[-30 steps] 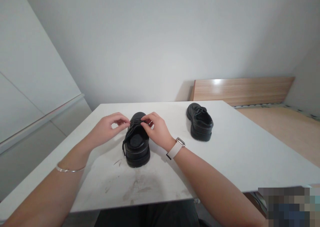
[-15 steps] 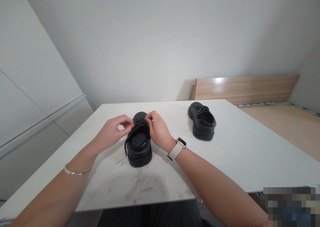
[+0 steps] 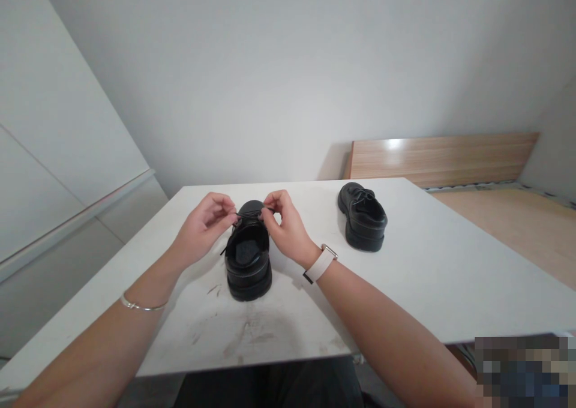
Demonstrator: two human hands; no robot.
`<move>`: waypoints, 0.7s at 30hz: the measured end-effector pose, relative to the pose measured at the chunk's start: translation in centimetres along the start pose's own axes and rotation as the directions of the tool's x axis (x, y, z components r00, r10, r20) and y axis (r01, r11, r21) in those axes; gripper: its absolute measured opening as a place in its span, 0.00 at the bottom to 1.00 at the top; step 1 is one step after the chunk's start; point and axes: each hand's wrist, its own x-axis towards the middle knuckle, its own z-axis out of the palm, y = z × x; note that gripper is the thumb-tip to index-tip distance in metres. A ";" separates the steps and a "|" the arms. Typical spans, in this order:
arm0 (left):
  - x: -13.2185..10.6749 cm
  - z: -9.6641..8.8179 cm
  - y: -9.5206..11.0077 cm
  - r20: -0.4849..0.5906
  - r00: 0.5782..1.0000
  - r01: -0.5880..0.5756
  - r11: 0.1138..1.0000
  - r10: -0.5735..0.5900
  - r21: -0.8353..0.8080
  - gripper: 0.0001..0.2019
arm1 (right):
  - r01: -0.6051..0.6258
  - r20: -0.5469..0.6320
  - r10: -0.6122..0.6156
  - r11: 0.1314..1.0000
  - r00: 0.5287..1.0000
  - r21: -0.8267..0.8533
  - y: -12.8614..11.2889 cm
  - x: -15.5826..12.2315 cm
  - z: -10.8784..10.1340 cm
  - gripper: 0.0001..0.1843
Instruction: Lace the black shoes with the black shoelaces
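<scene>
A black lace-up shoe stands upright on the white table, heel toward me and toe toward the wall. Its black shoelace is stretched across the top, above the tongue. My left hand pinches the lace at the shoe's left side, and a loose lace end hangs down beside the opening. On the other side, my right hand grips the lace between thumb and fingers. Further right rests a second black shoe, its lace tied in a bow; neither hand touches it.
The white table has dark scuff marks near its front edge. Behind it rises a plain wall. A wooden headboard stands at the back right, and white panels line the left.
Both hands have risen slightly and the lace is now drawn taut between them across the shoe. The near shoe has shifted a little to the left.
</scene>
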 end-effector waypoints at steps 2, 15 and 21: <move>0.0 0.1 0.0 -0.047 0.999 0.008 1.000 -0.008 -0.003 0.14 | 0.028 -0.012 -0.029 0.999 1.000 -0.045 -0.2 -0.2 0.0 0.05; -0.8 -0.2 0.8 -0.066 0.987 -0.120 0.937 0.149 0.327 0.10 | 0.200 0.157 -0.164 0.948 0.974 -0.249 -2.3 -0.6 -1.5 0.09; -0.9 -0.5 0.9 -0.007 1.000 0.005 1.000 -0.005 0.027 0.21 | 0.025 0.014 -0.023 0.979 1.000 -0.204 -0.6 -0.5 -1.0 0.12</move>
